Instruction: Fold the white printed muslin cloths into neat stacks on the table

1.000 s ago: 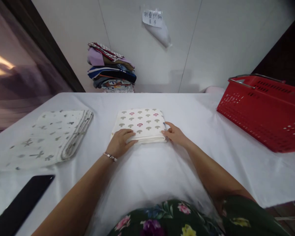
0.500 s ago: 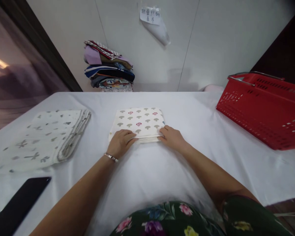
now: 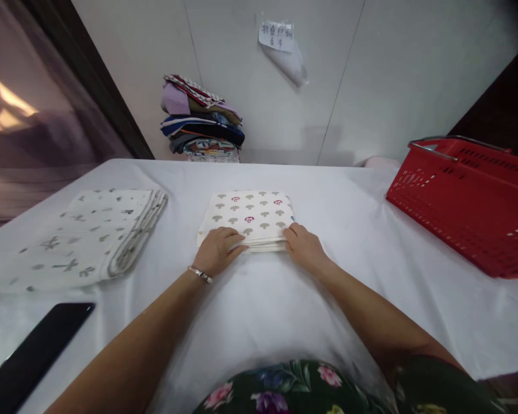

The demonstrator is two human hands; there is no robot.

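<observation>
White cloth (image 3: 256, 213) crosswise, layered edge nearest

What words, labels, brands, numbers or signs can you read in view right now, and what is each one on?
"折叠…": handwritten on the paper sign on the wall; these first two characters are likely, the others too blurred to read surely.
No readable text on the mushroom-print cloth, the other folded cloth, the phone, the red basket or the fabric stack.
</observation>
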